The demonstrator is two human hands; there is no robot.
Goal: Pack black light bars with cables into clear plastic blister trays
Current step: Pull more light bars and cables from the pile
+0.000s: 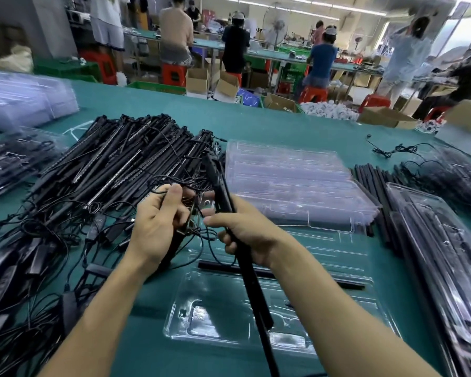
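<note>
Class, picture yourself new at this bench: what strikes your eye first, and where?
A tangled pile of black light bars sprawls across the left of the green table. At centre, the right hand grips one bar while the left hand pinches a cable. A stack of clear trays sits just behind them.

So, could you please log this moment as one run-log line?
left hand: pinches cable | right hand: grips light bar | tray: other bar inside | status: light bar not yet placed
</note>
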